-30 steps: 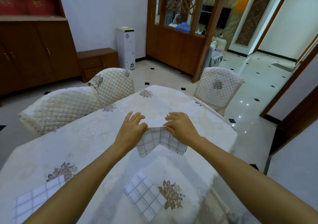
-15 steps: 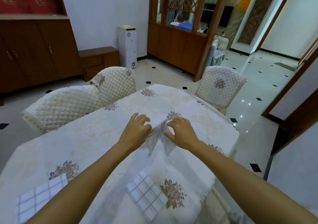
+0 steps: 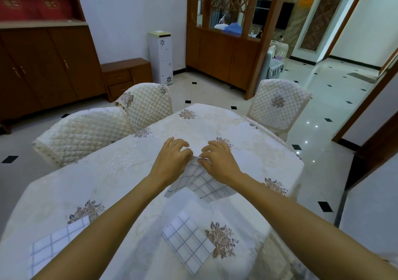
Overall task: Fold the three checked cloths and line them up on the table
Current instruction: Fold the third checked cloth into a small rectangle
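The left hand (image 3: 173, 161) and right hand (image 3: 219, 161), close together, pinch the white blue-checked fabric cloth (image 3: 200, 182) held over the cream embroidered surface (image 3: 120, 172); unequal pull would likely skew the fold.

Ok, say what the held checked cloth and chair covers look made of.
The held checked cloth: likely thin woven fabric, matte; sags and creases between left hand and right hand. The chair covers: quilted padded fabric, perhaps satiny; diamond stitching, faint sheen.

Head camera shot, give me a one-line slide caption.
The left hand and right hand pinch a checked cloth over the table; a second cloth and third cloth lie nearer the camera.
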